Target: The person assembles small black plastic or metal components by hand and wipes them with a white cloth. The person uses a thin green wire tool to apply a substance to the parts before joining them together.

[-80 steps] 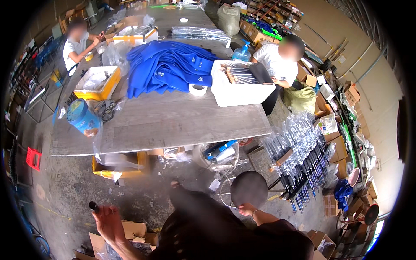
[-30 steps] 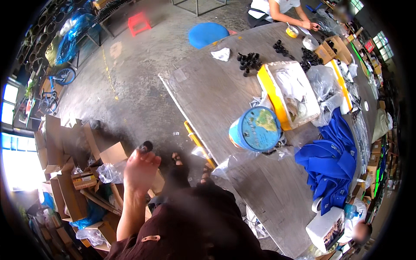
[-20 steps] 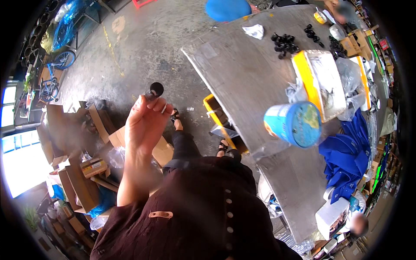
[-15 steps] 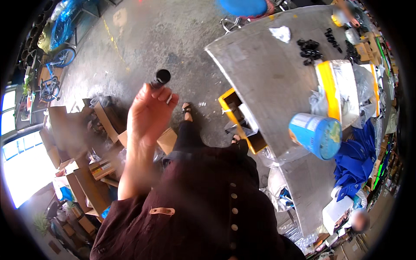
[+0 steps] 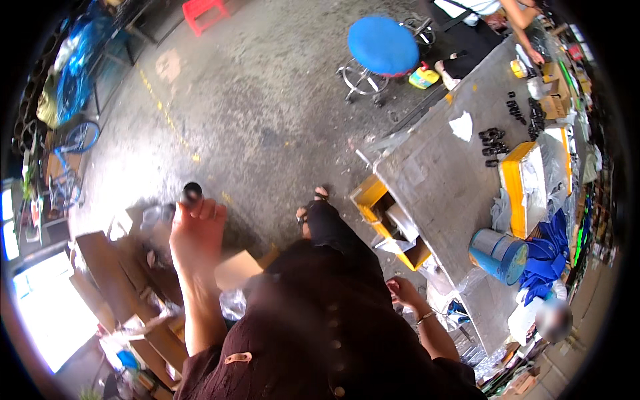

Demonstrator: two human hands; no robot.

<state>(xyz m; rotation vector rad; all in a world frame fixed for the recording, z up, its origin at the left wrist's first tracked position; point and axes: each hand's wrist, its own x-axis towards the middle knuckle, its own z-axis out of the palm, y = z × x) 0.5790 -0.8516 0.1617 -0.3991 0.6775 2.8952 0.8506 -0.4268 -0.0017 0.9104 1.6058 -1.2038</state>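
Note:
My left hand is raised over the floor on the left, its fingers closed around a short black cylinder. The round, dark end of this piece faces up; most of the rest is hidden in the fingers. My right hand hangs low beside the table's near edge, with the fingers loosely bent and apart and nothing visible in them. Several small black pieces lie in groups on the grey table at the right. A blue bucket stands nearer on it, next to a yellow-and-white box.
A yellow crate is below the table's left edge. A blue round stool stands ahead, near a yellow bottle. Another person's arm reaches over the far table end. Cardboard boxes crowd the left; a red stool is farther off.
My view has shifted, bringing the blue stool and the other person further into sight. My left hand, still holding the black cylinder, appears lower and further left. My right hand has come into view.

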